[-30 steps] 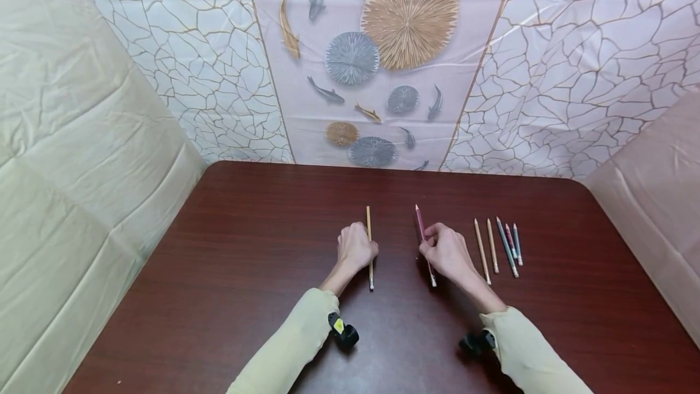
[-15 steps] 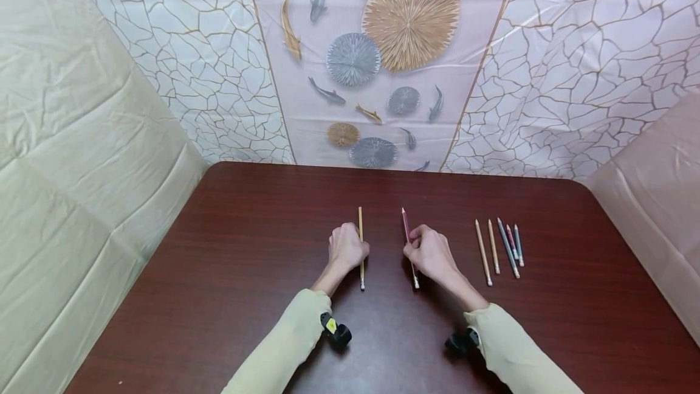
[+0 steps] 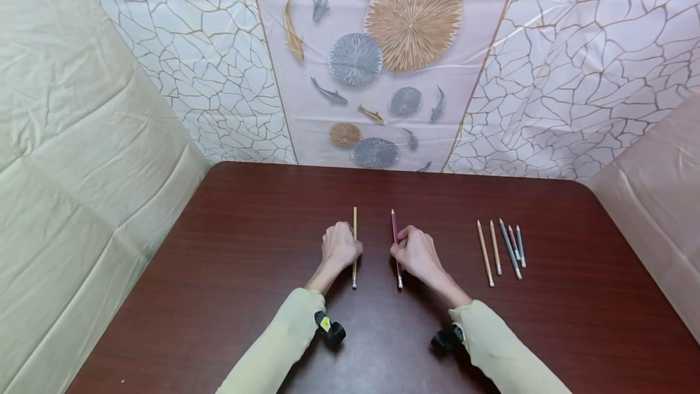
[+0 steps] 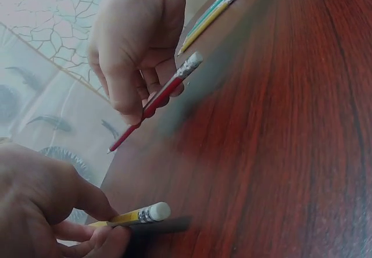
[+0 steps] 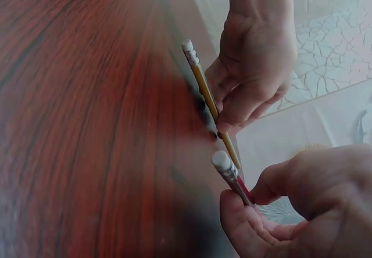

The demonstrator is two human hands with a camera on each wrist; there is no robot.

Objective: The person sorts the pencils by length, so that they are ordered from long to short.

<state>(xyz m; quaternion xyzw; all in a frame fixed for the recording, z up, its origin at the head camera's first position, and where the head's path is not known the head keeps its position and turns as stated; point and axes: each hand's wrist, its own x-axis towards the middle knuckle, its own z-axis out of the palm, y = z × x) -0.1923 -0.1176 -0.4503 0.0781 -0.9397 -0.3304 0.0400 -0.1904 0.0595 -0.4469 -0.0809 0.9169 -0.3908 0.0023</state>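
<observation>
My left hand (image 3: 341,244) pinches a yellow pencil (image 3: 355,221) with a white eraser, its eraser end toward me in the head view. To the right, my right hand (image 3: 418,253) holds a dark red pencil (image 3: 394,225) between thumb and fingers, its sharpened tip pointing away. Both pencils lie nearly parallel, a small gap apart, close over the table. The left wrist view shows the red pencil (image 4: 160,101) above the yellow pencil's eraser end (image 4: 152,212). In the right wrist view the yellow pencil (image 5: 207,90) stands beyond the red pencil's white eraser (image 5: 221,160).
On the right of the dark wooden table (image 3: 246,211) lies a row of several pencils: two natural-wood ones, including a long pencil (image 3: 485,254), then a blue pencil (image 3: 510,248) and shorter ones beside it. A patterned cloth (image 3: 407,65) hangs behind the far edge.
Both hands have shifted left with their pencils. The right hand moved farther, so the red pencil is now closer to the yellow one and straighter. The row on the right stays put.
</observation>
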